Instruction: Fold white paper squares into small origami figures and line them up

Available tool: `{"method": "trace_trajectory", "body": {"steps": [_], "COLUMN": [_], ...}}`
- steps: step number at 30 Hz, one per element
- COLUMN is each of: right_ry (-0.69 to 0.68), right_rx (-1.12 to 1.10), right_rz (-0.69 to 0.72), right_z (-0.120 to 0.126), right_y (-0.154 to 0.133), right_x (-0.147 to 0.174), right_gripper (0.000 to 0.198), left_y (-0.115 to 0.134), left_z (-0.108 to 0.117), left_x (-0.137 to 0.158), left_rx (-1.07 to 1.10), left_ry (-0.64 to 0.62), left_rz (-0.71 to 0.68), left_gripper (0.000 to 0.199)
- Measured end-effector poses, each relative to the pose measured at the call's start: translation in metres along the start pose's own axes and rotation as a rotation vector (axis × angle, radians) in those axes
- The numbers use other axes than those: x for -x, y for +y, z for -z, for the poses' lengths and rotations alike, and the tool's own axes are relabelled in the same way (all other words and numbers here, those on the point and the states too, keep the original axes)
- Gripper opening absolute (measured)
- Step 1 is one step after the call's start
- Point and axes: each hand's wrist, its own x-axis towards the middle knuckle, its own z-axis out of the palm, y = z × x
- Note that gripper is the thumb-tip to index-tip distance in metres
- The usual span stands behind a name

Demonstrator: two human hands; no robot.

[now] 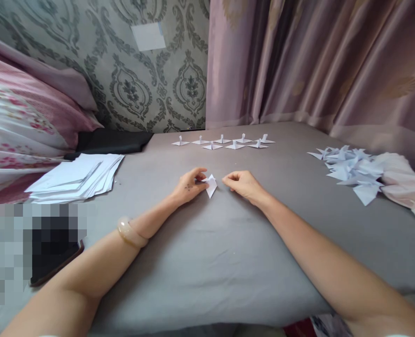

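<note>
Pinched between the thumb and fingers of my left hand is a small folded piece of white paper, diamond-shaped with a pointed lower end. It is held just above or on the grey cloth; the exact contact cannot be made out. My right hand is a little to the right of the paper, apart from it. Its thumb and fingertips are pressed together, and whatever may be between them is too small to see.
Several folded paper cranes stand in rows at the back. At right lies a heap of folded white paper pieces beside pale fabric. Stacked paper sheets lie at left, near a dark device and a black folded item.
</note>
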Motion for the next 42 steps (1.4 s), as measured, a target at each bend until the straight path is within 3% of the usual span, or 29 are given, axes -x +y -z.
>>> {"method": "trace_trajectory", "body": {"steps": [4,8,12,20,25,36,38,42], "right_ry": [0.004,0.002,-0.021,0.049,0.168,0.083,0.078,0.082], "right_rx": [0.22,0.384,0.489,0.609,0.555,0.603,0.622,0.677], "right_rz": [0.177,0.246,0.284,0.178,0.171,0.185,0.188,0.14], "right_z": [-0.008,-0.016,-0.021,-0.036,-0.045,-0.05,-0.054,-0.068], "right_y": [0.004,0.004,0.0,-0.014,-0.015,-0.015,-0.018,-0.029], "right_x": [0.0,-0.001,-0.002,-0.006,-0.014,-0.027,-0.029,-0.042], "right_gripper": [0.017,0.026,0.014,0.022,0.029,0.017,0.018,0.02], "left_y": [-0.004,-0.002,-0.002,-0.015,-0.02,-0.016,-0.017,-0.023], "left_z": [0.0,0.0,0.003,0.01,0.018,0.023,0.023,0.031], "left_x": [-0.002,-0.003,-0.005,-0.017,-0.021,-0.02,-0.021,-0.027], "left_rx": [0.01,-0.016,-0.049,0.018,0.061,0.159,0.177,0.174], "left_ry": [-0.007,-0.004,0.015,0.081,0.091,0.081,0.148,0.398], "left_rz": [-0.031,-0.067,-0.069,0.007,0.026,0.078,0.138,0.284], "left_gripper": [0.041,0.039,0.039,0.039,0.039,0.036,0.035,0.034]}}
